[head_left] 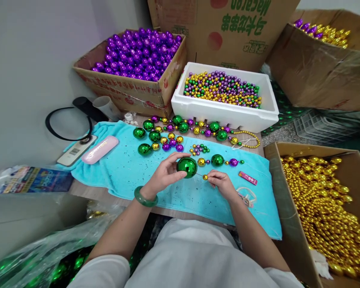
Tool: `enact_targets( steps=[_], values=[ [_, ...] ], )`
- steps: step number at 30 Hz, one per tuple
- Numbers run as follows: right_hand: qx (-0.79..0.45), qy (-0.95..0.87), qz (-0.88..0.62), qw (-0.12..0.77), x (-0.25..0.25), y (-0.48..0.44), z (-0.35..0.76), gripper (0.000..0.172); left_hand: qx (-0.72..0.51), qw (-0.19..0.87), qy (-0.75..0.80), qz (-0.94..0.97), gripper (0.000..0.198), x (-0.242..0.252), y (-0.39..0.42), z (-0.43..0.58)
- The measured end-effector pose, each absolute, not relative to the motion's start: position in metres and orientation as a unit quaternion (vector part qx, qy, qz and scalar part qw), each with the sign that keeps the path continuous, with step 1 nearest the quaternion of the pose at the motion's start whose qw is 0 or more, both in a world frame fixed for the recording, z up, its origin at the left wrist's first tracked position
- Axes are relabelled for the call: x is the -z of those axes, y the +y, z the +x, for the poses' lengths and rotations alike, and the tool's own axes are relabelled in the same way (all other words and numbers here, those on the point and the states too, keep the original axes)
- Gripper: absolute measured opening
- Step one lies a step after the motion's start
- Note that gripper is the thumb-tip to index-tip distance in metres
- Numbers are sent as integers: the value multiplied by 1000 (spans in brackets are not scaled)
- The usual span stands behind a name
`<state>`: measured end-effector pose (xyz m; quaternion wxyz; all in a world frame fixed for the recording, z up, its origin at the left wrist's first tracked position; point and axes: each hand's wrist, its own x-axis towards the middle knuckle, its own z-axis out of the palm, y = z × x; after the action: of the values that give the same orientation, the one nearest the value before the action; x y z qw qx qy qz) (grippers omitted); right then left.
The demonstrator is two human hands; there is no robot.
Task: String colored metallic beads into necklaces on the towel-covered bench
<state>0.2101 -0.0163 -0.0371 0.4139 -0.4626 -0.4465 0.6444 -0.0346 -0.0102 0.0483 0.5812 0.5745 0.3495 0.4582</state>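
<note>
My left hand [168, 170], a green bangle on its wrist, is closed round a large shiny green bead [187, 167]. From that bead a thin wire or thread [199, 174] runs to a small gold bead [205, 177]. My right hand [222, 183] pinches at the right side of the gold bead; its fingertips are pressed together. Just beyond lies a row with a green bead [217, 160], a purple bead [233, 162] and smaller beads. A heap of tiny mixed beads [199, 150] and loose larger purple beads [172, 143] sit on the blue towel [180, 196].
A finished-looking bead string [183, 127] stretches along the back. Behind stand a white foam box [225, 114] of small beads and a carton [120, 90] of purple beads. Gold beads fill a carton [288, 200] at right. A phone [77, 151] and pink case [100, 150] lie left.
</note>
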Motion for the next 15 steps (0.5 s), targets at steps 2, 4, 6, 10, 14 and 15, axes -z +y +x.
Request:
enact_targets(
  steps=[2,4,6,10,14,15],
  values=[
    [-647,-441,-464,414,37,-16,210,19,-469,586,350,560,47,-48,-10,-33],
    [-657,-425,-467,412,40,-18,208,20,-481,582,352,554,47,-48,-10,-32],
    [-668,-408,-469,410,43,-20,206,21,-490,584,348,546,49,-46,-10,-31],
    [-661,-417,-472,408,42,-21,205,25,-471,640,329,510,50,-39,-10,-33],
    [-636,-449,-479,405,33,-19,209,24,-468,663,333,480,49,-32,-8,-36],
    [-630,-453,-482,406,32,-18,209,23,-473,657,336,481,49,-31,-8,-36]
  ],
)
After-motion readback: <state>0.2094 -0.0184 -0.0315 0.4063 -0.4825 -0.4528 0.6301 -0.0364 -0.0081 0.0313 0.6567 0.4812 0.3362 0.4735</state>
